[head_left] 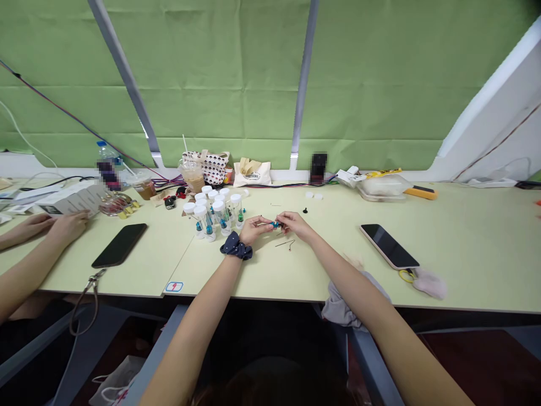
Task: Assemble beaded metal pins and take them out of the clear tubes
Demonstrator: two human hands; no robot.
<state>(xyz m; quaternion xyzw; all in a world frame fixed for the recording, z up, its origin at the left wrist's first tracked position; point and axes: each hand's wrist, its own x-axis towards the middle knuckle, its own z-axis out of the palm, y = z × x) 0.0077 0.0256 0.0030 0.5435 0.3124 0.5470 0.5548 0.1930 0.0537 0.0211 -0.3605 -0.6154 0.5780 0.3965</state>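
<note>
My left hand [252, 229] and my right hand [295, 224] meet over the pale table [296, 270], both pinched on a small blue-and-black part [275, 224] held between their fingertips. A dark dotted scrunchie [236, 246] sits on my left wrist. Just left of my hands stands a cluster of clear vials with white caps [213, 213], several holding blue or green bits. A thin bent wire [286, 244] lies on the table right below my right hand. A tiny black piece [305, 211] and two white caps [313, 196] lie a little beyond.
A black phone [120, 244] lies at left, a second phone [389, 246] at right with a fluffy charm [429, 282]. Another person's hands [63, 225] rest at far left by a booklet. Drink cups, bags, a bottle and a plastic box line the back edge.
</note>
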